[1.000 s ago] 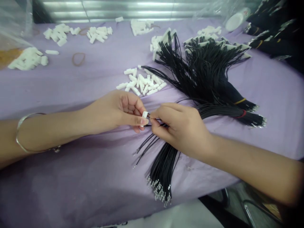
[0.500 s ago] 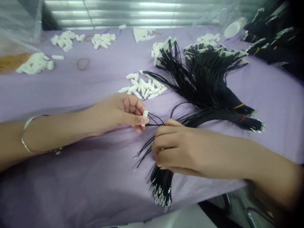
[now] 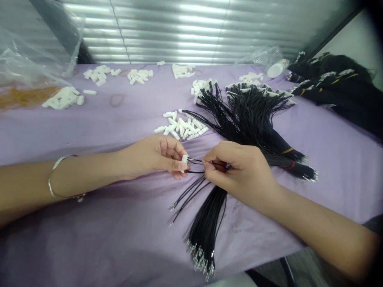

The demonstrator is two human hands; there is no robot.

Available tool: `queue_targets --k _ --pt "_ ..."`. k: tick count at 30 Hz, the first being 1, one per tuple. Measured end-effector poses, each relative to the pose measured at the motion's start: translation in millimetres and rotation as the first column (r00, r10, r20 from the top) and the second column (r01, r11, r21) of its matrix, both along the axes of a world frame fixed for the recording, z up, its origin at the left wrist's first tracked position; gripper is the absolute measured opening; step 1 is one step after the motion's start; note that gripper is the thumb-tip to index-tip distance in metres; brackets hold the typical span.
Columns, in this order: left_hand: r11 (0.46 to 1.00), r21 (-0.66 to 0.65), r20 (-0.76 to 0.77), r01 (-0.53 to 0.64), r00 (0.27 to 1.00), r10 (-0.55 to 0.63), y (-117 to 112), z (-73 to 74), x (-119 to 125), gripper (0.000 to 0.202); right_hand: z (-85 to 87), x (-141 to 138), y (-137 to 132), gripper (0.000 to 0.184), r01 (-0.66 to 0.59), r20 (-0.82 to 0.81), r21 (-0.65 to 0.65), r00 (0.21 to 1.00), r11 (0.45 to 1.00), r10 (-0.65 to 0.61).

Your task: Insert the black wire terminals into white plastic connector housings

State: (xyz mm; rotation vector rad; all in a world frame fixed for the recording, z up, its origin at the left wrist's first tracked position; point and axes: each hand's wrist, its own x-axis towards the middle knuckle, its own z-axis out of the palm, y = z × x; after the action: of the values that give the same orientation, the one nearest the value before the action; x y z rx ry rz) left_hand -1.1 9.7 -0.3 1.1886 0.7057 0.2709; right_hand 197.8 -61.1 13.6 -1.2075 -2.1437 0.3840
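Pinching a small white plastic connector [image 3: 185, 160], the left hand [image 3: 168, 158] is steadying it; the right hand [image 3: 231, 164] is pinching a thin black metal-tipped wire [image 3: 197, 161] just beside it. Another black wire [image 3: 196, 172] is apparently already sitting inside. Beyond, loose white plastic housings [image 3: 187, 128] are lying unwired; a white-ended black wire bundle [image 3: 248, 111] is seemingly lying finished.

Left grip [image 3: 160, 156] pinches white connector [image 3: 185, 159]; right grip [image 3: 239, 165] holds black wiring [image 3: 196, 160] (strand count unclear).

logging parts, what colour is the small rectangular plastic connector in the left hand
The small rectangular plastic connector is white, seen best in the head view.
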Motion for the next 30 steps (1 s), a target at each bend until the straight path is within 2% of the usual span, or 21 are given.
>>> queue_targets --k 4,9,19,26,30 --pt "1.000 -0.002 -0.020 -0.017 1.000 0.017 -1 1.5 1 0.015 -1.3 -1 2 0.014 -0.024 0.016 0.058 1.000 0.998 0.023" --pt "1.000 0.012 -0.031 -0.018 0.999 0.019 -1 1.1 1 0.015 -1.9 -3 -2 0.015 0.005 0.078 0.129 0.997 0.992 -0.015" --pt "0.999 0.051 -0.049 0.007 0.999 -0.004 -2 -1.2 -1 0.011 -3.1 -8 -6 0.014 0.084 0.154 0.140 0.982 0.987 -0.105" --pt "0.991 0.124 -0.074 0.046 0.997 -0.037 -1 -1.8 0 0.012 -11.8 -12 -4 0.018 -0.016 0.215 0.261 0.976 0.965 -0.042" --pt "0.994 0.108 -0.059 0.036 0.998 -0.030 -2 -2.5 -1 0.013 -15.5 -11 1 0.020 -0.037 0.223 0.279 0.975 0.960 -0.027"
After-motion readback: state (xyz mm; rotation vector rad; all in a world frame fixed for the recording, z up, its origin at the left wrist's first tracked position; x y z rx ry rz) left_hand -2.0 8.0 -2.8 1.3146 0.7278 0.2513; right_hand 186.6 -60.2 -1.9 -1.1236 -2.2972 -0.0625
